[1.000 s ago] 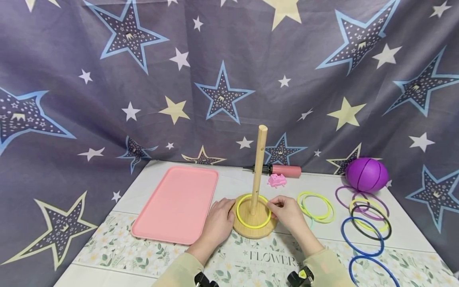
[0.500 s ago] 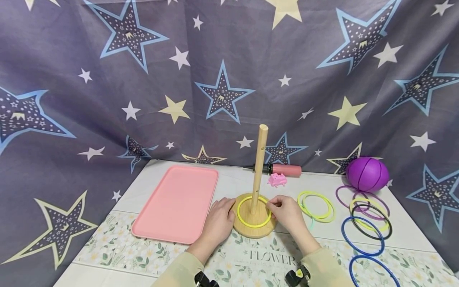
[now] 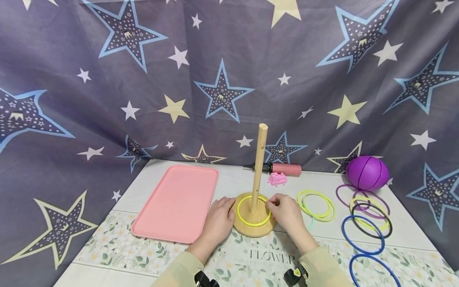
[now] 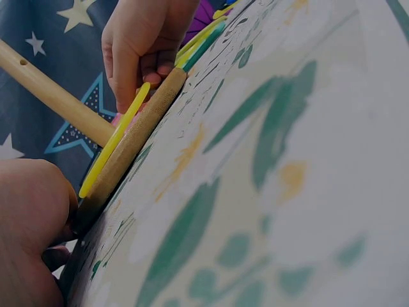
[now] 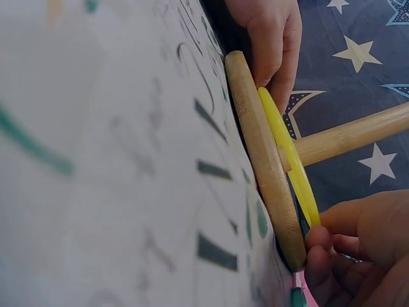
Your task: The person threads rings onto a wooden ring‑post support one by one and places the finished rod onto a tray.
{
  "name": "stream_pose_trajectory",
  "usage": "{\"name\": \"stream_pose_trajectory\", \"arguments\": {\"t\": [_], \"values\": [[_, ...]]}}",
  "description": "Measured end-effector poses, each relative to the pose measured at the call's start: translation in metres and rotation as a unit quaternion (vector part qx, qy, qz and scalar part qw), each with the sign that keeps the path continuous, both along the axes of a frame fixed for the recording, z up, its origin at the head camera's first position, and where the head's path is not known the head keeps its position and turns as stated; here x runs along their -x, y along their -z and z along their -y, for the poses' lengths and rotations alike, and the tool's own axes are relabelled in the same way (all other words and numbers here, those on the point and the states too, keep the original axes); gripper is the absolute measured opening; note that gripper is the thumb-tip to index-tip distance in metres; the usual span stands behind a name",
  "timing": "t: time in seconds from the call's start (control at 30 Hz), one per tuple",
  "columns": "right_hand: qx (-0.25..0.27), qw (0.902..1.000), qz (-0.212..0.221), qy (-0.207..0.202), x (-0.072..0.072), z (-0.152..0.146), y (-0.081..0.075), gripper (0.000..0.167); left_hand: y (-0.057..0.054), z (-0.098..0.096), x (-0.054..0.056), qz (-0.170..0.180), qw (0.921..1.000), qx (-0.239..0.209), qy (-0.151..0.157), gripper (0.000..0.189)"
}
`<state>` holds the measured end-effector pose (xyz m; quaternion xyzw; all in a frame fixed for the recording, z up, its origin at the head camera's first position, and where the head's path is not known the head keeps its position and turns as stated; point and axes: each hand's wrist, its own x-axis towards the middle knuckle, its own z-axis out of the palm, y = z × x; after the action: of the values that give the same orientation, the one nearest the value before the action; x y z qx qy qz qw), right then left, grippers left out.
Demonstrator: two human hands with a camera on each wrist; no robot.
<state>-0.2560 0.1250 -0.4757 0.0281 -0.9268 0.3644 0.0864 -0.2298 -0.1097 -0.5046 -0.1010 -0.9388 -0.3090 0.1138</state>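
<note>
Lower centre: right hand (image 3: 286, 211) pinches yellow ring (image 5: 293, 157) round wooden post (image 3: 259, 167); relaxed left hand (image 3: 220, 219) touches disc base (image 3: 253, 232); placing seemingly needs release.

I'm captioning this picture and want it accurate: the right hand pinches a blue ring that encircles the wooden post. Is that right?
Only the color is wrong: the ring is yellow, as the right wrist view shows. The right hand pinches it around the wooden post.

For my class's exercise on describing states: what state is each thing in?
Yellow ring: around the peg, pinched by the right hand
Peg: upright on its base
Left hand: at the base's edge
Tray: lying flat
Pump: on its side
Ball: filled out
Toy: posture unclear
Other rings: lying loose
</note>
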Motion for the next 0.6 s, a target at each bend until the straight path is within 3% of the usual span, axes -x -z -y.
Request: {"name": "stream_pose_trajectory", "arguments": {"t": [0.6], "values": [[0.029, 0.9995, 0.005, -0.009, 0.001, -0.003, 0.0009, 0.011, -0.0005, -0.0001, -0.0009, -0.008, 0.9999, 0.009, -0.002, 0.039]]}}
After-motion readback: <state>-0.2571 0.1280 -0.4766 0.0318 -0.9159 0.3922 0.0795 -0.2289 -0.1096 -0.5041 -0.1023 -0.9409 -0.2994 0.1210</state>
